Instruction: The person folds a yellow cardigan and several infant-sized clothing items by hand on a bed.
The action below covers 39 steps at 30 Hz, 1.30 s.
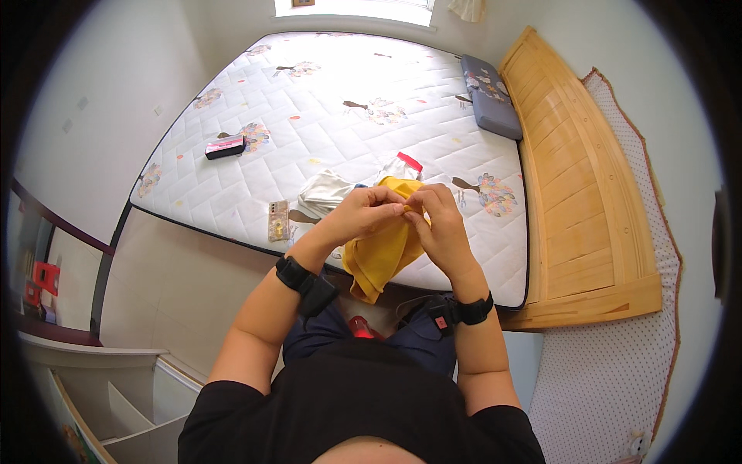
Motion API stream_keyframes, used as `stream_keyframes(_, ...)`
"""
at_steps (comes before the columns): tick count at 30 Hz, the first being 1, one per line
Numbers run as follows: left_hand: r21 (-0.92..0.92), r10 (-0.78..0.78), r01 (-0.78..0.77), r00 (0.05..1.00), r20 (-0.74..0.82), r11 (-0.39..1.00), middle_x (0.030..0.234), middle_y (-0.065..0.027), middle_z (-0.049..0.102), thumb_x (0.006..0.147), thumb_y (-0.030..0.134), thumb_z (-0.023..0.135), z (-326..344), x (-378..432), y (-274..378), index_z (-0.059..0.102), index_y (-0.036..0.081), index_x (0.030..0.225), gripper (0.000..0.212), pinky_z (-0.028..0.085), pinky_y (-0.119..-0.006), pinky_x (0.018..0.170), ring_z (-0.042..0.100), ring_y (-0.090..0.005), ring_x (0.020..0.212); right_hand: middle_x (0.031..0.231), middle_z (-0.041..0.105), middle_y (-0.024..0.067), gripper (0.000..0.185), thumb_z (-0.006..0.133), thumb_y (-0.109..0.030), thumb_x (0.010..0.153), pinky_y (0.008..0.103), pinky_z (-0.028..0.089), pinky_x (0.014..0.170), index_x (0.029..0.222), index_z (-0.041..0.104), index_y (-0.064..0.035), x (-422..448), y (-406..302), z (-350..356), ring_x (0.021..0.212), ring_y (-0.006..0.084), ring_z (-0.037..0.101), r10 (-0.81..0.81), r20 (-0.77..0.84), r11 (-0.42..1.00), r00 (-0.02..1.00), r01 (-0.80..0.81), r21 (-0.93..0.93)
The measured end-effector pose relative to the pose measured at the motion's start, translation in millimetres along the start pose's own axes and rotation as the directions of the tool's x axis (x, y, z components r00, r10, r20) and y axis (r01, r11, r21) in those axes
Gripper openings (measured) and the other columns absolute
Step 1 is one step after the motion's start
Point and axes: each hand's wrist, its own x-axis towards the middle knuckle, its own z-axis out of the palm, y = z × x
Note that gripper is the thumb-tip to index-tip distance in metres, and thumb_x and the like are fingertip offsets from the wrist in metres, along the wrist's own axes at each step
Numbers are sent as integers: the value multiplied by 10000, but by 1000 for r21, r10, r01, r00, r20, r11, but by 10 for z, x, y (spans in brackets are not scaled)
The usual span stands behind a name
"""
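A yellow cloth garment [382, 255] hangs from my two hands over the near edge of the mattress. My left hand [374, 210] pinches it between thumb and forefinger. Close against those fingertips, my right hand [433, 217] also grips the fabric. The exact spot between the fingertips is too small to make out. Behind my hands, a white cloth [327, 192] lies crumpled on the mattress. A second white piece with a red band [410, 162] shows just beyond the yellow fabric, partly hidden by it.
The mattress [324, 139] has a tree print. On it lie a smartphone [279, 220], a black-and-pink case [225, 147] and a grey-blue pillow [491, 98]. A wooden headboard [585, 174] rises at the right. An open-topped shelf unit [130, 400] stands at lower left.
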Motion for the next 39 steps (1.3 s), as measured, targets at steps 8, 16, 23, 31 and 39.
stream_keyframes(8,-129,109,-113,993,-33,985,941,-36,642,895,141,656,-50,59,-22,617,9,1059,214,465,-175,667,570,-51,788,908,570,104,186,612,97,748,344,451,798,858,532,-29,-12,48,-37,890,291,533,-179,-84,983,980,182,28)
stream_keyframes(16,117,96,-92,995,-23,989,902,-19,590,871,93,665,31,42,156,562,31,1024,193,449,-190,661,550,-56,790,836,557,101,144,640,54,756,360,446,752,866,594,-25,-8,-19,-64,837,290,518,-176,-54,983,983,173,-59)
stream_keyframes(23,106,176,-173,984,-16,979,896,-14,578,871,70,653,-15,115,7,543,29,1010,182,443,-189,683,542,-50,806,804,574,106,97,668,-31,753,385,433,743,827,605,-35,-75,33,8,812,305,529,-60,-89,990,994,48,-135)
stream_keyframes(31,81,169,-167,985,-17,983,906,14,566,876,22,642,19,85,22,532,55,1008,175,445,-171,680,552,-33,804,772,573,116,119,677,17,732,380,437,687,807,589,-11,-52,27,12,767,297,528,-79,-157,987,984,55,-149)
stream_keyframes(39,171,254,-244,967,-38,955,806,35,543,861,19,648,21,110,-9,554,53,973,149,404,-176,596,496,-23,695,786,594,106,131,703,15,709,340,464,661,802,615,-9,-45,88,4,770,259,560,38,-148,999,988,-43,-32)
